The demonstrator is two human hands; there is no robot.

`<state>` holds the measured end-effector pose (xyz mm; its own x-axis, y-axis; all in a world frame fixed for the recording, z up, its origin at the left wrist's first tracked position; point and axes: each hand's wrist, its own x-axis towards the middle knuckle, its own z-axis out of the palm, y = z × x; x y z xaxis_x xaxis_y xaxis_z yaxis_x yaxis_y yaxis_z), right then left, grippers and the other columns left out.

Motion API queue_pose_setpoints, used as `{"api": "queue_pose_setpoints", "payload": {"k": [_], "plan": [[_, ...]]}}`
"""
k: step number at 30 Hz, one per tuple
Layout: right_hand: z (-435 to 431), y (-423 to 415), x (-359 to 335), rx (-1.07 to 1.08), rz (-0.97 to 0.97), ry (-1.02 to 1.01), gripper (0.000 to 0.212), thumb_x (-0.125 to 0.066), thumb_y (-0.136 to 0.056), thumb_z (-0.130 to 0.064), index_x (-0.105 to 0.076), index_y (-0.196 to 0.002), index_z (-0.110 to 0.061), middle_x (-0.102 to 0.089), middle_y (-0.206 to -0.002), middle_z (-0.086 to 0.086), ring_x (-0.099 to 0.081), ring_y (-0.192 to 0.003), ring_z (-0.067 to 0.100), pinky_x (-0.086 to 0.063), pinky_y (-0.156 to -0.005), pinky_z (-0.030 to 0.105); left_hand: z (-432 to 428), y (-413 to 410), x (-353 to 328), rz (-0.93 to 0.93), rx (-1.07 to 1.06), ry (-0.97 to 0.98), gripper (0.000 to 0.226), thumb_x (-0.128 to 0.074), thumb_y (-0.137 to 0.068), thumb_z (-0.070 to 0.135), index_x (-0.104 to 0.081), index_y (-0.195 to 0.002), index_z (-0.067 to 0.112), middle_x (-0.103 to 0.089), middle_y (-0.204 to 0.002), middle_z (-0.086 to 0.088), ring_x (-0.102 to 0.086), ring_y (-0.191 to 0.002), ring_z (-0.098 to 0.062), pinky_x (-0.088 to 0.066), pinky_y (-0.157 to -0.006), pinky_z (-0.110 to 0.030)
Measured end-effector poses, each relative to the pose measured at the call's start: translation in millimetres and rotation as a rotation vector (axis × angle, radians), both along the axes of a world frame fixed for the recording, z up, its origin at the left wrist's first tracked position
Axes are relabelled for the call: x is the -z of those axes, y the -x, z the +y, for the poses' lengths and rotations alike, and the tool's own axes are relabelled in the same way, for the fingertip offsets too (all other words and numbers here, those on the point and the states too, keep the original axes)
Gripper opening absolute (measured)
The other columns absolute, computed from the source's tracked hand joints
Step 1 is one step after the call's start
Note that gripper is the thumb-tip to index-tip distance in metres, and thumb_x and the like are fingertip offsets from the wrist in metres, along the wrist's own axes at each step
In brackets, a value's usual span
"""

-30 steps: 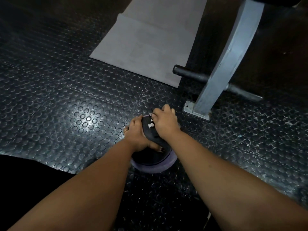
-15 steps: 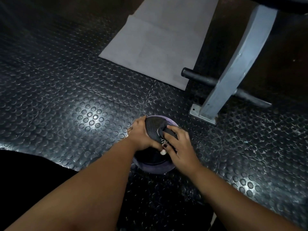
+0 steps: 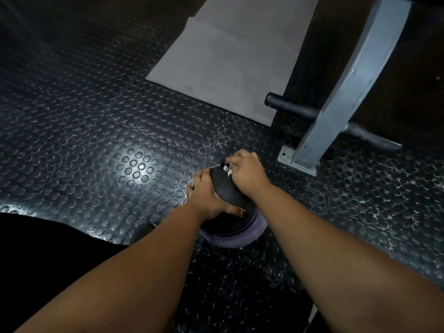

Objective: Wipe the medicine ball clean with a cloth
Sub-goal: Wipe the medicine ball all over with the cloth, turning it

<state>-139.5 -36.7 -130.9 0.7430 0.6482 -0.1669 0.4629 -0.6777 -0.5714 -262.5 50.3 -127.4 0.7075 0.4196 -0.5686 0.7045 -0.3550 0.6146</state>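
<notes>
1. The floor (image 3: 96, 140) is black rubber tiling, covered all over in raised round studs. A glossy patch of light lies on it just left of the hands.
2. One grey mat (image 3: 228, 68) lies flat at the top centre. It is smooth and rectangular, with a step-like line across it where one layer seems to overlap another.
3. One grey metal upright (image 3: 348, 92) rises at a slant on the right. It is flat-sided and painted, and stands on a small base plate (image 3: 287, 159) with one visible hole.
4. One black round bar (image 3: 290, 108) sticks out sideways through the upright, low down.
5. The medicine ball (image 3: 240, 239) sits on the floor, near the base plate and between the person's two bare forearms. It is round, with a black top and a purple band showing along its near lower edge.
6. The left hand (image 3: 206, 198) grasps the ball's left side, with the fingers wrapped down round it and the thumb across the near top.
7. The right hand (image 3: 247, 174) clenches the cloth against the far top of the ball, knuckles up.
8. The cloth (image 3: 224, 186) is dark and ribbed, with small white marks by the right fingers that are too small to read. Its edge against the black ball is hard to make out.
</notes>
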Motion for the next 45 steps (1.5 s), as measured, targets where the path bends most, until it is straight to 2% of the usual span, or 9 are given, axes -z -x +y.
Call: {"api": "queue_pose_setpoints", "payload": {"k": [5,7,12,18,22,26,32,37,45], "plan": [[6.2,-10.9,1.7,-0.026,0.058,0.101,0.033,-0.041,-0.099,-0.019,-0.063,-0.124,-0.015,-0.053,-0.123,0.007,-0.044,-0.113,0.030,-0.036,-0.101,0.040,-1.7,2.1,5.3,-0.049,-0.056,0.014,0.152,-0.096,-0.037,0.056,-0.008,-0.157,0.023,-0.019,-0.156,0.001,-0.024,-0.144,-0.030,-0.029,-0.116,-0.045],[-10.2,-2.6,-0.6,0.006,0.023,0.034,0.032,-0.041,-0.099,-0.016,-0.063,-0.123,-0.012,-0.052,-0.122,0.007,-0.041,-0.111,0.028,-0.034,-0.097,0.030,0.1,1.6,7.3,-0.061,-0.081,0.036,0.146,-0.098,-0.044,0.049,-0.009,-0.157,0.021,-0.021,-0.155,0.000,-0.027,-0.143,-0.027,-0.030,-0.115,-0.041],[-58.4,25.2,-0.8,0.255,0.001,-0.140,0.030,-0.047,-0.095,-0.003,-0.063,-0.120,-0.002,-0.053,-0.116,0.009,-0.042,-0.105,0.022,-0.023,-0.078,0.012,3.0,-2.3,8.1,-0.060,-0.103,0.067,0.150,-0.096,-0.037,0.056,-0.012,-0.157,0.024,-0.025,-0.151,-0.001,-0.030,-0.141,-0.028,-0.033,-0.116,-0.045],[-93.7,86.3,3.4,0.459,0.007,-0.322,0.017,-0.052,-0.090,0.001,-0.067,-0.100,-0.002,-0.051,-0.103,0.002,-0.052,-0.098,0.020,-0.041,-0.087,0.022,1.1,-3.3,7.4,-0.070,-0.213,0.105,0.153,-0.091,-0.018,0.066,-0.027,-0.150,0.022,-0.032,-0.144,-0.001,-0.038,-0.134,-0.027,-0.040,-0.112,-0.049],[-90.7,79.8,1.6,0.425,-0.042,-0.309,0.018,-0.053,-0.090,0.003,-0.068,-0.099,0.000,-0.052,-0.104,0.000,-0.051,-0.099,0.018,-0.039,-0.088,0.016,-2.8,-1.3,4.2,-0.069,-0.168,0.082,0.144,-0.097,-0.035,0.055,-0.021,-0.152,0.020,-0.024,-0.149,-0.004,-0.034,-0.137,-0.029,-0.037,-0.114,-0.046],[-63.6,44.3,-1.8,0.319,-0.100,-0.224,0.034,-0.048,-0.084,0.012,-0.069,-0.108,0.000,-0.055,-0.103,0.003,-0.043,-0.097,0.017,-0.032,-0.082,0.013,-5.5,-0.1,2.4,-0.033,-0.114,0.042,0.160,-0.087,-0.022,0.070,-0.012,-0.155,0.024,-0.017,-0.155,-0.002,-0.026,-0.143,-0.033,-0.032,-0.117,-0.051],[-21.9,-11.1,-2.3,0.083,-0.017,-0.060,0.035,-0.047,-0.088,0.007,-0.068,-0.114,-0.004,-0.056,-0.110,0.010,-0.049,-0.105,0.030,-0.044,-0.091,0.034,-11.1,-2.7,3.0,-0.029,-0.089,-0.022,0.151,-0.095,-0.038,0.060,-0.009,-0.157,0.022,-0.013,-0.159,-0.001,-0.022,-0.145,-0.036,-0.030,-0.116,-0.052],[10.0,-20.2,-7.3,-0.101,0.056,0.020,0.030,-0.050,-0.092,-0.002,-0.069,-0.114,-0.010,-0.058,-0.113,0.007,-0.053,-0.106,0.026,-0.044,-0.096,0.037,-17.8,-1.6,-0.3,-0.007,-0.059,-0.024,0.148,-0.095,-0.042,0.055,-0.005,-0.157,0.027,-0.010,-0.160,0.003,-0.017,-0.146,-0.036,-0.029,-0.114,-0.054],[-59.6,-6.2,-11.5,0.135,0.051,-0.068,0.024,-0.051,-0.092,0.001,-0.068,-0.110,0.001,-0.058,-0.105,0.013,-0.056,-0.098,0.024,-0.036,-0.083,0.016,-9.4,-3.2,9.0,-0.044,-0.351,0.123,0.158,-0.085,-0.014,0.073,-0.021,-0.153,0.032,-0.027,-0.147,0.002,-0.033,-0.138,-0.032,-0.039,-0.111,-0.055]]}}
